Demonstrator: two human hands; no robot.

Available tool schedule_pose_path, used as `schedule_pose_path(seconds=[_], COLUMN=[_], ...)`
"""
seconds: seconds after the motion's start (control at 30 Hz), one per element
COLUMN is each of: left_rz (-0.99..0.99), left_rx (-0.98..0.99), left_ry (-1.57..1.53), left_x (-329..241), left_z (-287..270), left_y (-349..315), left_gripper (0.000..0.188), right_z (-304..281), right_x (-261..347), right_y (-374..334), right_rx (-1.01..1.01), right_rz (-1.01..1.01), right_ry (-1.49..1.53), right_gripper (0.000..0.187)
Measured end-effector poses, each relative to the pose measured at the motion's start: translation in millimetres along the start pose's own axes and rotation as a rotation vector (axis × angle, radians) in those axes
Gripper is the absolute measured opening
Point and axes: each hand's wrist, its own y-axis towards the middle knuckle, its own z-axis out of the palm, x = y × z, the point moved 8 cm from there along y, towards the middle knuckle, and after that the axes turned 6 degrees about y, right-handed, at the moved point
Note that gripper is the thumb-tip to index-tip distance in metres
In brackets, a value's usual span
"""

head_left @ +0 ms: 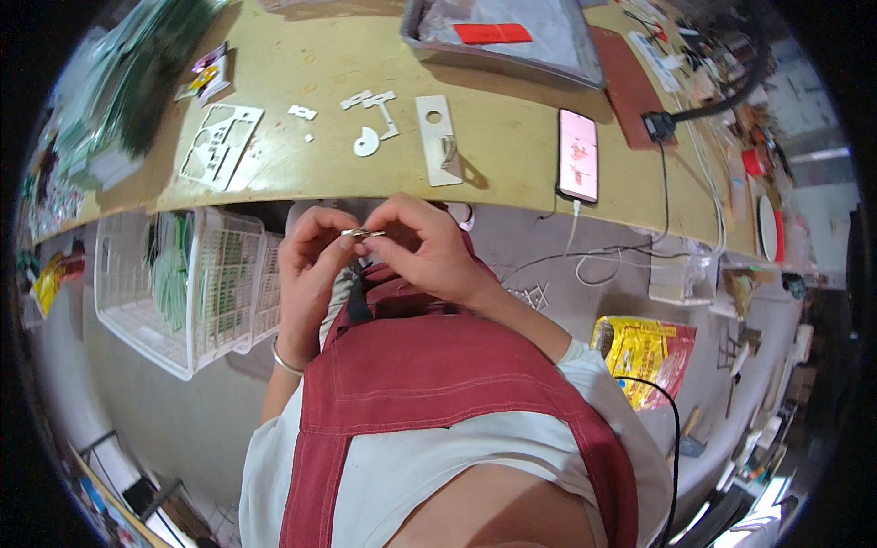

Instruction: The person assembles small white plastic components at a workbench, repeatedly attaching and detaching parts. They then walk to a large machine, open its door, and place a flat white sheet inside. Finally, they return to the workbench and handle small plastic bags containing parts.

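I make out a small shiny piece (359,234), its details too fine for me to tell, just off the near edge of the surface (311,173), with the left hand (311,245) and the right hand (416,242) both pinching it between thumb and fingertips. Beyond them, by that edge, I see a pale plate (429,153) with a round hole, a phone (577,157) to its right, and a white cut-out panel (236,146) toward the left corner.
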Motion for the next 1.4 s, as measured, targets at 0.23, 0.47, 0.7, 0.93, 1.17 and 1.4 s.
schedule_pose_path(seconds=[0.23, 0.47, 0.7, 0.93, 1.17, 1.4], left_rz=[-0.080, -0.123, -0.081, -0.052, -0.019, -0.017], left_rx=[0.013, -0.040, -0.107, -0.202, -0.312, -0.387], left_ry=[-0.045, -0.077, -0.082, -0.083, -0.101, -0.132], left_x=[4, 15, 17, 15, 15, 34], left_z=[10, 12, 1, -28, -62, -81], left_y=[-2, 0, 4, -4, -34, -77], left_gripper=[0.011, 0.010, 0.011, 0.011, 0.010, 0.011], right_z=[-7, -13, -27, -23, -12, -9], right_x=[-1, 4, 4, 14, 10, 20], right_y=[-4, -7, -13, -16, -29, -56], right_rx=[-0.018, -0.035, -0.070, -0.031, 0.025, 0.103], right_rz=[-0.016, -0.024, -0.007, -0.093, -0.121, -0.247], right_ry=[-0.052, -0.104, -0.186, -0.359, -0.388, -0.506], right_gripper=[0.012, 0.019, 0.021, 0.013, 0.010, 0.011])
